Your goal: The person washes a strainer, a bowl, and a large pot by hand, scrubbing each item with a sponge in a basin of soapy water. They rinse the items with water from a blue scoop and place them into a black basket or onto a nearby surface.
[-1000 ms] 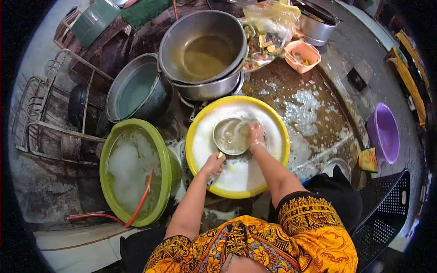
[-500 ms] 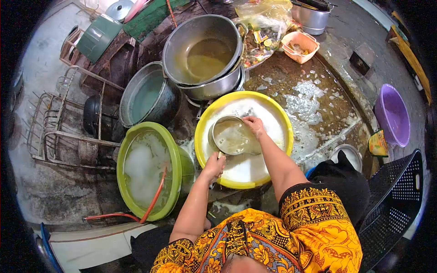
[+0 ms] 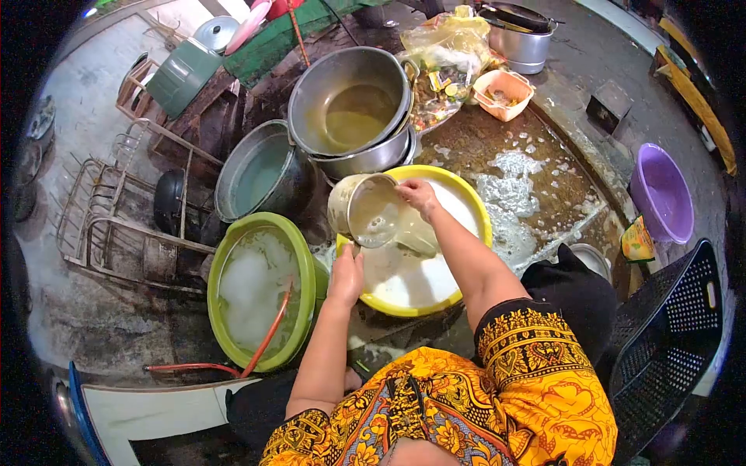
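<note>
1. Currently the person is holding a small metal pot (image 3: 364,210) tilted above the left rim of the yellow basin (image 3: 480,213). Its sudsy water could be spilling past that rim onto the wet floor (image 3: 536,179).
2. The left hand (image 3: 347,273) is gripping the pot's handle, its grip clamped around it, and the right hand (image 3: 417,194) is pinching the pot's rim. Suds are likely making both slick, so the pot may be slipping.
3. A dropped pot could be knocking into the green basin (image 3: 307,272) just beside it.

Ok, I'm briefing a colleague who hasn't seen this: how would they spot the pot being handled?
Find the yellow basin at centre. Over its left rim, left hand and right hand hold a small metal pot. Unlike the big pots behind, it is tilted.
</note>
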A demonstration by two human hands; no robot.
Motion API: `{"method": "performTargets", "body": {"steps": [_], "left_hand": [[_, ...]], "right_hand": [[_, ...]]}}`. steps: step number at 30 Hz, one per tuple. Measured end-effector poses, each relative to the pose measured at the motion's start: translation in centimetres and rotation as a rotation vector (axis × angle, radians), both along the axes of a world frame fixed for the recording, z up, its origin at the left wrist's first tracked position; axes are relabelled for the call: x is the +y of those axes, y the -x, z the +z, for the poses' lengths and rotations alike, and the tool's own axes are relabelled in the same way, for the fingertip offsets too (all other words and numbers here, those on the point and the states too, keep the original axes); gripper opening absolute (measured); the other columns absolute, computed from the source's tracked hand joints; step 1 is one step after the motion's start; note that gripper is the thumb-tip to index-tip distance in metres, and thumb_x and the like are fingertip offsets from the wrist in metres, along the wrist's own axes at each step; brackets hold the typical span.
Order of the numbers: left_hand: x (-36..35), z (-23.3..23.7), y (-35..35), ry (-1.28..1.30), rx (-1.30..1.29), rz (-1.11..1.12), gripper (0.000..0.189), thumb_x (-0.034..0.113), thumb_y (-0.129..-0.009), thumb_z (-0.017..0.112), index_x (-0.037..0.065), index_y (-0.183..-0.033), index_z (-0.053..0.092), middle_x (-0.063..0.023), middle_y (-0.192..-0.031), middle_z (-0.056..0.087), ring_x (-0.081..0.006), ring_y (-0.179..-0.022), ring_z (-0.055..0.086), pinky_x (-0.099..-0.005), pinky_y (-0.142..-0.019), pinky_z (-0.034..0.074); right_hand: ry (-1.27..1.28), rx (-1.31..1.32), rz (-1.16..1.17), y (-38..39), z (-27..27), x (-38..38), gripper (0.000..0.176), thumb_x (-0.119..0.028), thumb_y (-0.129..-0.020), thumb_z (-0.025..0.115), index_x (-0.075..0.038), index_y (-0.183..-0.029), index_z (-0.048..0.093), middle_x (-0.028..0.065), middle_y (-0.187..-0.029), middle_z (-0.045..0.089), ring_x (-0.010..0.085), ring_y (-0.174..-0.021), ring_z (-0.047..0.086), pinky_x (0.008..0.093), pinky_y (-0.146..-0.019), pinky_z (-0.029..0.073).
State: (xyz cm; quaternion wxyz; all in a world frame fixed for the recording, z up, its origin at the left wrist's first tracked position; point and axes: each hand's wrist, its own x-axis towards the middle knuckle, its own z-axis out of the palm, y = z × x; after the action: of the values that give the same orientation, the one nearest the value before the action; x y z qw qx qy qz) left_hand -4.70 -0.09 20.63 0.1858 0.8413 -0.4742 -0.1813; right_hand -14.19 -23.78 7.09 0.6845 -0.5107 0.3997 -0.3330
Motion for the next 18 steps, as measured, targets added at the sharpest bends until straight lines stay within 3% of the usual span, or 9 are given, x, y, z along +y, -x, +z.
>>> {"method": "performTargets", "body": {"steps": [4, 6, 7, 8, 9, 12, 16, 17, 18], "left_hand": [[-0.2, 1.9, -0.6, 0.129, -0.144, -0.094, 0.025, 0.013, -0.089, 0.048, -0.002, -0.108, 0.044, -0.0305, -0.085, 0.059, -0.0476, -0.083, 0.056, -0.0523, -0.073, 0.044], [-0.3, 3.1, -0.4, 0.166, -0.253, -0.098, 0.020, 0.013, -0.090, 0.046, 0.001, -0.106, 0.044, -0.0283, -0.080, 0.059, -0.0459, -0.080, 0.057, -0.0523, -0.070, 0.044], [-0.3, 3.6, -0.2, 0.081, -0.331, -0.054, 0.018, 0.015, -0.091, 0.044, 0.003, -0.104, 0.046, -0.0255, -0.081, 0.059, -0.0433, -0.079, 0.058, -0.0510, -0.068, 0.045], [-0.2, 3.5, -0.5, 0.081, -0.330, -0.057, 0.018, 0.015, -0.091, 0.044, 0.003, -0.104, 0.046, -0.0255, -0.081, 0.059, -0.0433, -0.079, 0.058, -0.0510, -0.068, 0.045], [-0.1, 3.1, -1.0, 0.156, -0.374, -0.079, 0.018, 0.017, -0.092, 0.042, 0.004, -0.103, 0.046, -0.0243, -0.084, 0.059, -0.0423, -0.080, 0.058, -0.0502, -0.068, 0.045], [0.1, 4.4, 0.2, 0.215, -0.440, -0.119, 0.018, 0.018, -0.092, 0.041, 0.004, -0.102, 0.048, -0.0219, -0.091, 0.058, -0.0406, -0.081, 0.058, -0.0487, -0.067, 0.046], [0.1, 3.4, 0.5, 0.275, -0.558, -0.102, 0.016, 0.010, -0.089, 0.043, 0.004, -0.101, 0.052, -0.0204, -0.089, 0.055, -0.0389, -0.080, 0.058, -0.0457, -0.068, 0.048], [0.1, 1.9, -0.3, 0.407, -0.539, -0.213, 0.018, 0.008, -0.087, 0.046, 0.003, -0.102, 0.052, -0.0217, -0.092, 0.056, -0.0410, -0.079, 0.057, -0.0457, -0.070, 0.047], [-0.4, 1.6, 0.1, 0.308, -0.255, -0.032, 0.021, 0.009, -0.084, 0.049, 0.001, -0.104, 0.051, -0.0242, -0.094, 0.058, -0.0431, -0.083, 0.057, -0.0463, -0.073, 0.046]], "right_hand": [[0.049, 0.203, 0.294, 1.2, 6.6, -2.4, 0.033, -0.037, -0.081, 0.067, -0.007, -0.095, 0.065, 0.0049, -0.082, 0.064, 0.0144, -0.069, 0.060, 0.0257, -0.062, 0.051], [0.569, 0.704, 0.554, 2.3, 10.5, -4.8, 0.029, -0.029, -0.074, 0.072, -0.012, -0.098, 0.068, 0.0087, -0.093, 0.067, 0.0233, -0.083, 0.063, 0.0390, -0.075, 0.050], [0.945, 0.822, 0.716, 2.1, 8.6, -8.0, 0.034, -0.033, -0.074, 0.071, -0.015, -0.103, 0.067, 0.0090, -0.097, 0.068, 0.0272, -0.090, 0.062, 0.0410, -0.080, 0.049], [0.842, 1.001, 0.811, 2.0, 6.6, -11.9, 0.049, -0.033, -0.071, 0.074, -0.016, -0.115, 0.062, 0.0071, -0.112, 0.064, 0.0256, -0.105, 0.057, 0.0389, -0.091, 0.045], [0.955, 1.062, 0.811, 4.8, 12.8, -9.5, 0.042, -0.037, -0.069, 0.076, -0.009, -0.100, 0.068, 0.0113, -0.099, 0.067, 0.0270, -0.090, 0.061, 0.0383, -0.079, 0.049], [0.901, 1.419, 1.044, 8.3, 19.6, -11.0, 0.058, -0.031, -0.068, 0.076, -0.014, -0.120, 0.058, 0.0084, -0.114, 0.061, 0.0224, -0.101, 0.058, 0.0373, -0.087, 0.046], [1.122, 1.289, 0.868, 17.0, 20.0, -12.0, 0.061, -0.031, -0.072, 0.073, -0.013, -0.126, 0.052, 0.0098, -0.120, 0.059, 0.0244, -0.103, 0.057, 0.0384, -0.088, 0.045], [0.857, 0.878, 0.642, 21.3, 15.0, -14.5, 0.062, -0.030, -0.076, 0.071, -0.010, -0.130, 0.047, 0.0104, -0.126, 0.055, 0.0273, -0.106, 0.056, 0.0409, -0.089, 0.044], [0.894, 0.747, 0.551, 24.9, 18.3, -9.1, 0.060, -0.031, -0.079, 0.069, -0.008, -0.130, 0.047, 0.0086, -0.125, 0.055, 0.0231, -0.099, 0.058, 0.0377, -0.084, 0.047]]}}
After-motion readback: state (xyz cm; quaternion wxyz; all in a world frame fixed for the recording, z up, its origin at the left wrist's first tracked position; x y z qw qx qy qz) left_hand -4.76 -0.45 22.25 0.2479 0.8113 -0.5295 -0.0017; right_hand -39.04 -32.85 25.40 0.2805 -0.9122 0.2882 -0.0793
